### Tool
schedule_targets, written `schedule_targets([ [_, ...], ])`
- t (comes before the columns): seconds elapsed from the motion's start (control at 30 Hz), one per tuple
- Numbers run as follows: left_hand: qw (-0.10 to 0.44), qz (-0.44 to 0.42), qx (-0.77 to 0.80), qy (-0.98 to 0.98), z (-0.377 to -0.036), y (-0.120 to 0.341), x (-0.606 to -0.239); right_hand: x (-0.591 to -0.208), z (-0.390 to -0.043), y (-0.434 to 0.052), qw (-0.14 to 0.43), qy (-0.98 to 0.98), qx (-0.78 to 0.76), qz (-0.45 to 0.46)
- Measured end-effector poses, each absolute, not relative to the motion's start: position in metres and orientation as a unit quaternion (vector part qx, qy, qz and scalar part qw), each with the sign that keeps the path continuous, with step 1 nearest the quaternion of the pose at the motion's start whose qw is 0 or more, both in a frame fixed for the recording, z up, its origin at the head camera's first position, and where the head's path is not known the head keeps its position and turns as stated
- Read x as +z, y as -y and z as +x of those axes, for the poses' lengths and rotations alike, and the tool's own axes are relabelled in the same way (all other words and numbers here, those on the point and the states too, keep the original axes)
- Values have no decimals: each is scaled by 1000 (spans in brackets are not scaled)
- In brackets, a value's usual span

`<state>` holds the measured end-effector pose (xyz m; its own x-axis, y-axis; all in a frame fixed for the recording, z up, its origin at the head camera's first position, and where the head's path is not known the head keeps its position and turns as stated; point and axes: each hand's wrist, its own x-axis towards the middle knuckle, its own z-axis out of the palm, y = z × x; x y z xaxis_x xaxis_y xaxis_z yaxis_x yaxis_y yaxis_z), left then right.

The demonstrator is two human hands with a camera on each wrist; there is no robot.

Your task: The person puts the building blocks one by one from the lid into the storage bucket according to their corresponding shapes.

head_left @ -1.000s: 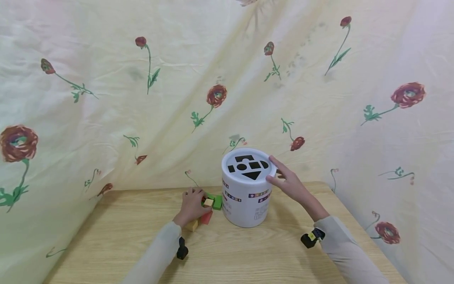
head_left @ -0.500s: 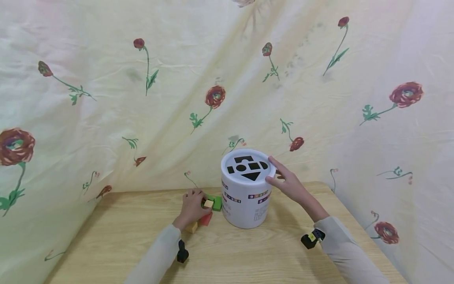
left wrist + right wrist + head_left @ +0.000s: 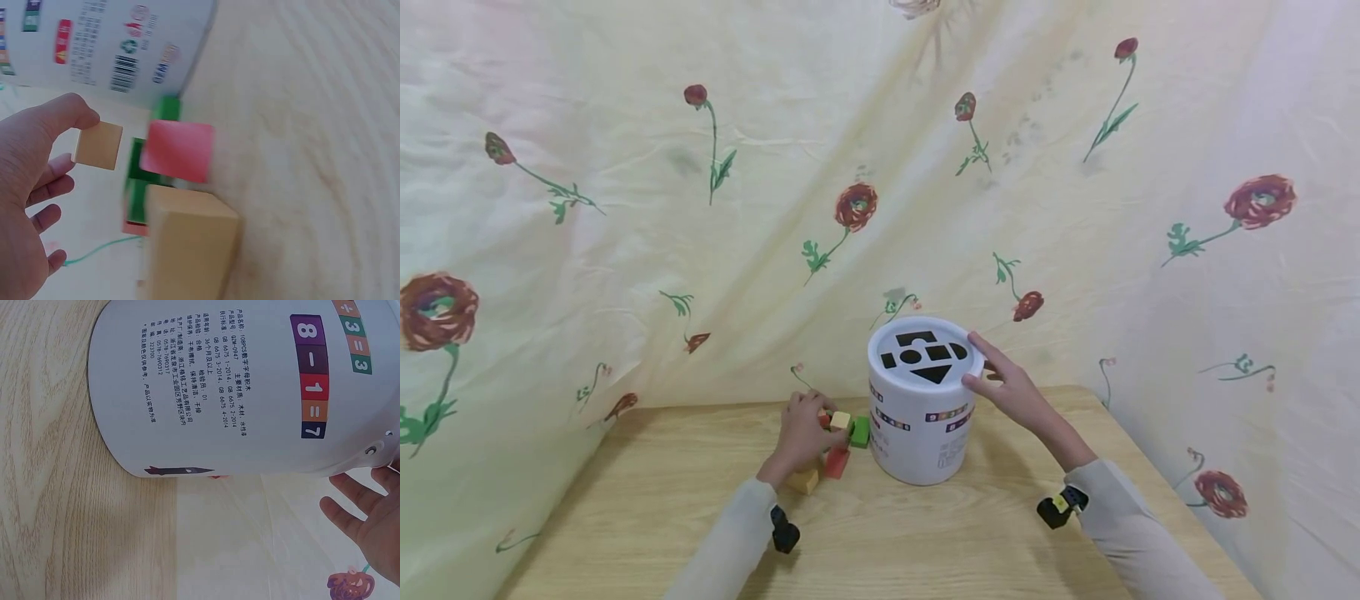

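Note:
My left hand (image 3: 801, 432) pinches a small pale wooden cube (image 3: 99, 145) between thumb and finger, above a cluster of blocks. Below the cube lie a red block (image 3: 837, 462) and, nearer me, a tan wooden block (image 3: 805, 481). A green block (image 3: 861, 433) sits right beside the white bucket (image 3: 917, 433). More green blocks show in the left wrist view, partly covered by the red and tan ones. My right hand (image 3: 1018, 396) touches the bucket's rim at its right side, thumb and fingers spread and fairly straight.
The bucket's lid (image 3: 891, 342) has several shaped holes, among them a triangle and a circle. Wood-grain table (image 3: 880, 542) lies under everything. A flowered cloth (image 3: 760, 250) hangs behind and along both sides.
The left hand has risen slightly with the pale cube, which now covers more of the green blocks behind it. The right hand and the bucket have stayed in place.

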<state>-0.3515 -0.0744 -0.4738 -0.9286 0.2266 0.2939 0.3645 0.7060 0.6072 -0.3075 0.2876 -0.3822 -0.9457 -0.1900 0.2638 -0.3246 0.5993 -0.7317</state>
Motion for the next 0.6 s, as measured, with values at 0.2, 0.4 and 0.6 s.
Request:
schedule_targets([
  [0.2, 151, -158, -369, 903, -351, 76, -451, -382, -308, -288, 83, 890, 423, 147],
  [0.4, 190, -140, -420, 876, -352, 78, -427, -381, -308, -287, 85, 891, 422, 147],
  [0.6, 229, -122, -463, 848, -354, 74, -401, -383, -308, -287, 82, 891, 422, 145],
])
